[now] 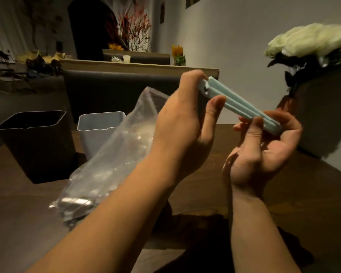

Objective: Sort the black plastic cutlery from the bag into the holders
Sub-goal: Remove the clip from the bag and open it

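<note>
1. Right hand [264,152]: palm up, fingers curled, pinching the near end of a long pale-teal plastic bag clip [242,107].
2. Left hand [185,119]: thumb and curled fingers grip the clip's far hinge end.
3. Clear plastic bag [114,164] lies on the dark wooden table [18,223], left of the hands; the black cutlery [76,210] inside is blurred.
4. Far left: black square plastic holder [35,146], grey square holder [98,133] just right of it.
5. Far right: white flowers [311,39].

The black holder [35,142] and grey holder [98,133] stand open-topped, reachable from above. The bag [114,160] lies across the grey one's right front. Bare table [18,223] lies front left. At right, the flower pot [323,119] crowds the left hand [185,115] and right hand [264,154], raised holding a clip [242,107].
</note>
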Tool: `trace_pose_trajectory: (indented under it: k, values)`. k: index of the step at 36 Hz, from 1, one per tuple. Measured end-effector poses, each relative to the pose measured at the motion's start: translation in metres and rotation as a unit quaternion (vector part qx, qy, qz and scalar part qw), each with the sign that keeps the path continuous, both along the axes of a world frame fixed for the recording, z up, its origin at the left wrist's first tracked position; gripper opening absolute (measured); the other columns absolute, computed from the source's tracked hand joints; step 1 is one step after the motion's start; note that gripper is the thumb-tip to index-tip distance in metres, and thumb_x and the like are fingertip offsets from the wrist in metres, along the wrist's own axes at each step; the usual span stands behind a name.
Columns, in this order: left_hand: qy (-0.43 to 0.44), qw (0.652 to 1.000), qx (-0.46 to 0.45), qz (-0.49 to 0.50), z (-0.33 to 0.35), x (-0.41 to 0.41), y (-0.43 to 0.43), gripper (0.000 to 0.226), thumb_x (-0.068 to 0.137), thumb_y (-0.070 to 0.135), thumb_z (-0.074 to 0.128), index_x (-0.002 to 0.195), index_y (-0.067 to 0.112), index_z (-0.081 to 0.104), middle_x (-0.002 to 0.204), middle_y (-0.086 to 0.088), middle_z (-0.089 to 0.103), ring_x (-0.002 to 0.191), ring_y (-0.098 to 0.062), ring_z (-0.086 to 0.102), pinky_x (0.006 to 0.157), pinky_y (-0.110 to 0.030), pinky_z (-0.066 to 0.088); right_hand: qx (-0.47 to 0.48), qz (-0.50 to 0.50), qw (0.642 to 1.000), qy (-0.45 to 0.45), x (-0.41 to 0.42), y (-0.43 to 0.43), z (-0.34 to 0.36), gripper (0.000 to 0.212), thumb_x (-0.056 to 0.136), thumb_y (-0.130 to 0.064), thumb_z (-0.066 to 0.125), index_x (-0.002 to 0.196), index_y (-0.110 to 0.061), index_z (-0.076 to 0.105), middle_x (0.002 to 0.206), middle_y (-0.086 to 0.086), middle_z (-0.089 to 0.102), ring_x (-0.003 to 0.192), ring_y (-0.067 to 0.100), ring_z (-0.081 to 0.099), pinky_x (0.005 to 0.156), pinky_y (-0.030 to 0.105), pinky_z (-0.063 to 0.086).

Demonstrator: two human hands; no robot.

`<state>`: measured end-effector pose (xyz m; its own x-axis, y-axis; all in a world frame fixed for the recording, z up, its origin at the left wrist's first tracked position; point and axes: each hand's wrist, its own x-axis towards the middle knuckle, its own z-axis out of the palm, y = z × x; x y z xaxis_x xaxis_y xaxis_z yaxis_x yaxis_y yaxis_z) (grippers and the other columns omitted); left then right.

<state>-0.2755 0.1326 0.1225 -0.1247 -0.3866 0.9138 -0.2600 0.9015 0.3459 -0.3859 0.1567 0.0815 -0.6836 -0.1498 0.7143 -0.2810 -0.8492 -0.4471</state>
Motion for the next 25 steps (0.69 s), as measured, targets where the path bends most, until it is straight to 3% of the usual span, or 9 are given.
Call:
trace_pose_trajectory:
  k: [3,7,10,12,16,21,23,25]
  values:
    - [0.099,0.977,0.094,-0.165,0.005,-0.023,0.001,0.025,0.101,0.010,0.054,0.123,0.001,0.047,0.100,-0.007,0.061,0.087,-0.018,0.066,0.076,-0.035,0.059,0.022,-0.006,1.000,-0.007,-0.019,0.005,0.004,0.022,0.094,-0.014,0.060,0.111,-0.018,0.048,0.103,0.006,0.054,0.083,0.023,0.058,0.070,0.030,0.051]
    - [0.247,0.870,0.325,-0.278,0.002,-0.050,0.007,0.036,0.096,0.008,0.063,0.129,0.011,0.047,0.115,-0.014,0.066,0.105,-0.020,0.069,0.090,-0.036,0.059,0.100,0.006,0.995,-0.030,-0.041,0.006,-0.012,0.020,0.091,-0.012,0.063,0.106,-0.019,0.052,0.095,0.000,0.056,0.077,0.014,0.058,0.066,0.027,0.051]
    - [0.268,0.812,0.440,-0.274,-0.017,-0.067,-0.003,0.024,0.094,0.016,0.066,0.118,0.010,0.063,0.111,-0.011,0.070,0.104,-0.020,0.070,0.088,-0.033,0.060,0.185,0.039,0.982,-0.025,-0.058,0.000,-0.036,0.018,0.090,-0.015,0.067,0.104,-0.023,0.059,0.098,0.004,0.059,0.085,0.020,0.060,0.072,0.028,0.053]
    - [0.279,0.789,0.487,-0.251,-0.039,-0.077,-0.013,0.016,0.093,0.020,0.068,0.107,0.013,0.068,0.108,-0.008,0.071,0.103,-0.020,0.070,0.087,-0.034,0.060,0.273,0.044,0.961,0.017,-0.068,-0.006,-0.053,0.019,0.093,-0.008,0.066,0.101,-0.025,0.063,0.098,0.002,0.064,0.087,0.014,0.063,0.074,0.023,0.054]
    - [0.294,0.753,0.570,-0.143,-0.086,-0.090,-0.034,0.011,0.092,0.024,0.071,0.100,0.017,0.068,0.100,-0.005,0.071,0.096,-0.020,0.070,0.083,-0.034,0.059,0.481,0.061,0.866,0.121,-0.083,-0.016,-0.076,0.019,0.095,-0.009,0.063,0.095,-0.027,0.069,0.093,-0.010,0.069,0.086,-0.002,0.064,0.072,0.018,0.053]
    - [0.262,0.702,0.659,-0.059,-0.120,-0.091,-0.055,0.017,0.095,0.020,0.068,0.081,0.018,0.059,0.080,-0.004,0.066,0.080,-0.017,0.065,0.086,-0.037,0.058,0.588,0.023,0.800,0.118,-0.093,-0.027,-0.098,0.009,0.095,-0.015,0.065,0.092,-0.023,0.069,0.090,-0.006,0.067,0.086,0.010,0.062,0.068,0.023,0.050]
    - [0.266,0.654,0.704,-0.083,-0.126,-0.091,-0.057,0.011,0.097,0.009,0.063,0.088,0.014,0.061,0.080,-0.004,0.064,0.075,-0.017,0.063,0.072,-0.030,0.055,0.614,-0.020,0.780,0.117,-0.096,-0.033,-0.105,0.008,0.094,-0.019,0.066,0.090,-0.026,0.067,0.092,-0.007,0.066,0.087,0.012,0.062,0.072,0.030,0.052]
    - [0.276,0.617,0.728,-0.113,-0.130,-0.088,-0.056,0.021,0.099,0.002,0.056,0.115,0.014,0.061,0.092,-0.004,0.067,0.083,-0.017,0.067,0.068,-0.027,0.055,0.628,-0.079,0.764,0.127,-0.097,-0.038,-0.110,0.005,0.092,-0.023,0.068,0.090,-0.027,0.066,0.096,-0.006,0.065,0.087,0.015,0.061,0.072,0.031,0.052]
